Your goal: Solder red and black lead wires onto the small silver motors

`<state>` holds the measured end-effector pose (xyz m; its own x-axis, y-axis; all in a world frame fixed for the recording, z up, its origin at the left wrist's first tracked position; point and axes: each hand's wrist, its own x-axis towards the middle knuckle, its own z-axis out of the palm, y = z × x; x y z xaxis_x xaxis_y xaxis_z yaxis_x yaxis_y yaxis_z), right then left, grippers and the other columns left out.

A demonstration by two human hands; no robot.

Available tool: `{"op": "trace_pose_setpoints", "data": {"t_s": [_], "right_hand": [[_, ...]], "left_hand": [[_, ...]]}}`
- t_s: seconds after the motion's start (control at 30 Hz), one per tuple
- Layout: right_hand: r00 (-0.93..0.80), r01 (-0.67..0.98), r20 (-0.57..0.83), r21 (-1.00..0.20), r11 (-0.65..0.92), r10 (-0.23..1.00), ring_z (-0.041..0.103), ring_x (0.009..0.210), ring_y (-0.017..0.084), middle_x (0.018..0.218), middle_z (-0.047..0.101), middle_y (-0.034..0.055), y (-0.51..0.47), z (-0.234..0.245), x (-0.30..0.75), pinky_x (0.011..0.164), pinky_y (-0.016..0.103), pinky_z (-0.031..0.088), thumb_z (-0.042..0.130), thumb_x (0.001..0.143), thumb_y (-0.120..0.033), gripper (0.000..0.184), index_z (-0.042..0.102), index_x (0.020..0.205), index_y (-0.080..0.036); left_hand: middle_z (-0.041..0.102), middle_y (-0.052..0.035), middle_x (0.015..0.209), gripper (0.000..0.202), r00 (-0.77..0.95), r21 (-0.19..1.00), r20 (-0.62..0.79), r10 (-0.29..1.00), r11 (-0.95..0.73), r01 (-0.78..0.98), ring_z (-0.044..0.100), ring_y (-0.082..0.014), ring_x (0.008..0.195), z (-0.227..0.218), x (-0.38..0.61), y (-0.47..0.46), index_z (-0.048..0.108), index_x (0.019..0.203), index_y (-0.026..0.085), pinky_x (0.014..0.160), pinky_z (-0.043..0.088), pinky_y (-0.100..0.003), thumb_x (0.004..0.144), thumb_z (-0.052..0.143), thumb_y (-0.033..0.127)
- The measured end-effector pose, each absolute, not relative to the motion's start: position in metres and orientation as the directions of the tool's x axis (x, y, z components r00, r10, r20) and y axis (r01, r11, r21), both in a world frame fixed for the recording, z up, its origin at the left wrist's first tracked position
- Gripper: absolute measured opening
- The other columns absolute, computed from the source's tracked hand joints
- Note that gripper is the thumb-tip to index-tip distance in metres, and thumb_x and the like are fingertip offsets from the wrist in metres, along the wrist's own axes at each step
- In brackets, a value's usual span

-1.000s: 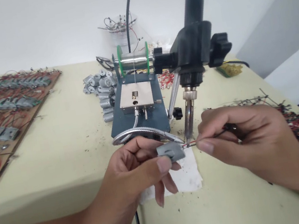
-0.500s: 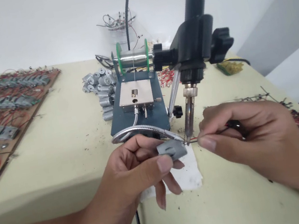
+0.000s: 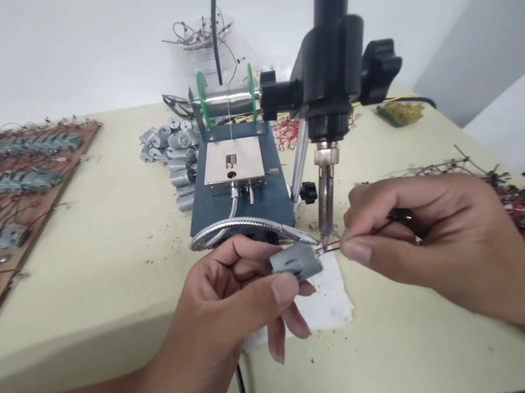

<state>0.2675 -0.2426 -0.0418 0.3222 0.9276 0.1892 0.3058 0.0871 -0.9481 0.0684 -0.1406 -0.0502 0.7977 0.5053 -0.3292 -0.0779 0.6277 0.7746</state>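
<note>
Both hands have drifted slightly left since the last frame, and the whole scene sits a little higher in the head view. The hands are apart but close, meeting around one small spot. The left hand (image 3: pixel 220 302) clamps a small grey part (image 3: pixel 295 262) between thumb and fingers, while the right hand (image 3: pixel 433 241) pinches a red-and-black wire (image 3: pixel 332 246) whose bared end reaches the edge of that part. Just there, the tip of a soldering iron (image 3: pixel 325 212) comes down from a black stand clamp (image 3: pixel 326 70). Whether it touches the joint is too small to tell.

All this happens above a white paper sheet (image 3: pixel 329 300) on the bench (image 3: pixel 105 285). Behind stand a solder spool (image 3: pixel 228 99) and a blue soldering station (image 3: pixel 205 217). Work done shows on a wooden board (image 3: pixel 61 191), with rows of wired motors (image 3: pixel 11 183). Left to do are the loose bare motors (image 3: pixel 174 158) piled beside the station, though their count is unclear.
</note>
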Motion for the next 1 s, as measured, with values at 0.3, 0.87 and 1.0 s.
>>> {"op": "trace_pose_setpoints", "data": {"t_s": [0.3, 0.87, 1.0], "right_hand": [[0.314, 0.276, 0.168, -0.958, 0.08, 0.934, 0.039, 0.048, 0.006, 0.053, 0.049, -0.0064, -0.2419, -0.0409, 0.268, 0.043, 0.021, 0.031, 0.083, 0.08, -0.015, 0.012, 0.076, 0.073, -0.022], [0.313, 0.159, 0.114, -0.985, 0.066, 0.943, 0.041, 0.047, 0.005, 0.055, 0.058, -0.0044, -0.2403, -0.0405, 0.2655, 0.041, 0.019, 0.031, 0.086, 0.077, -0.014, 0.013, 0.077, 0.071, -0.021], [0.313, 0.161, 0.135, -0.983, 0.088, 0.94, 0.043, 0.048, 0.005, 0.056, 0.057, -0.0051, -0.2403, -0.0408, 0.2659, 0.042, 0.018, 0.032, 0.085, 0.078, -0.013, 0.012, 0.078, 0.074, -0.021]], "left_hand": [[0.075, -0.0003, 0.071, 0.019, 0.804, 0.779, -0.328, 0.496, 0.623, -0.067, 0.066, -0.0085, 0.056, -0.0492, 0.0662, -0.1404, 0.072, 0.083, 0.015, 0.047, 0.053, -0.011, 0.082, 0.088, 0.025], [0.079, -0.0007, 0.078, 0.014, 0.816, 0.793, -0.279, 0.506, 0.601, -0.102, 0.07, -0.0097, 0.058, -0.0542, 0.0649, -0.1384, 0.074, 0.088, 0.018, 0.046, 0.054, -0.011, 0.084, 0.086, 0.023], [0.078, -0.0001, 0.076, 0.015, 0.814, 0.793, -0.278, 0.51, 0.6, -0.105, 0.069, -0.0091, 0.056, -0.0536, 0.0644, -0.1384, 0.074, 0.087, 0.018, 0.045, 0.054, -0.01, 0.083, 0.087, 0.024]]}}
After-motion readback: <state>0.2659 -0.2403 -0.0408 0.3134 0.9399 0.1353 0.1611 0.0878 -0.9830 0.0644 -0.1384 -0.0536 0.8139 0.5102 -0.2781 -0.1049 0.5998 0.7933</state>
